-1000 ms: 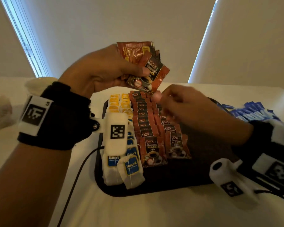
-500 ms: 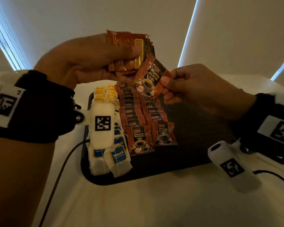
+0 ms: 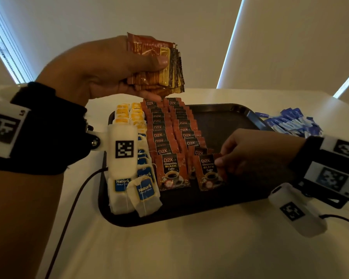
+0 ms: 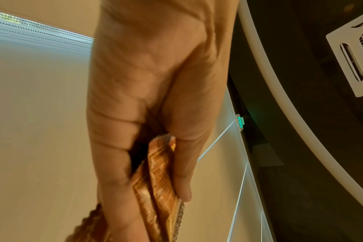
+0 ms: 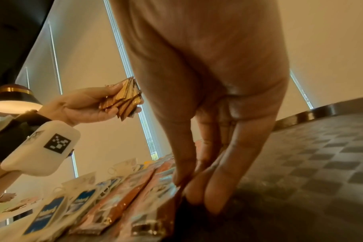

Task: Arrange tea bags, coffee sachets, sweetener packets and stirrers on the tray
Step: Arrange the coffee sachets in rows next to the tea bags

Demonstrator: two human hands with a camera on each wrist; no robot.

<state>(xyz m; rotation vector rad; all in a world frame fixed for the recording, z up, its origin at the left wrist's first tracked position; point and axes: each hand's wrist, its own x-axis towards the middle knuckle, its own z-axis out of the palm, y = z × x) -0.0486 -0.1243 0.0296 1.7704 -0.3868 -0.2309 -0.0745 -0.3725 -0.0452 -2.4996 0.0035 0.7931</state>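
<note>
A coffee sachet point(image 3: 209, 172) is pinched at its right edge by the right hand point(image 3: 250, 156), fingers pointing down, and lies flat at the near end of the right-hand row on the tray point(image 3: 230, 117), its long axis running front to back. A stack of sachets point(image 3: 159, 65) is gripped upright above the tray by the raised left hand point(image 3: 109, 67).

Tray point(image 3: 226, 109), 3 o'clock half: bare, open to hands. 9 o'clock half: blocked by tea bag rows point(image 3: 141, 190) and coffee sachet rows point(image 3: 169, 150). Beyond 2 o'clock rim, on bench point(image 3: 189, 248): heap of blue packets point(image 3: 290, 122).
</note>
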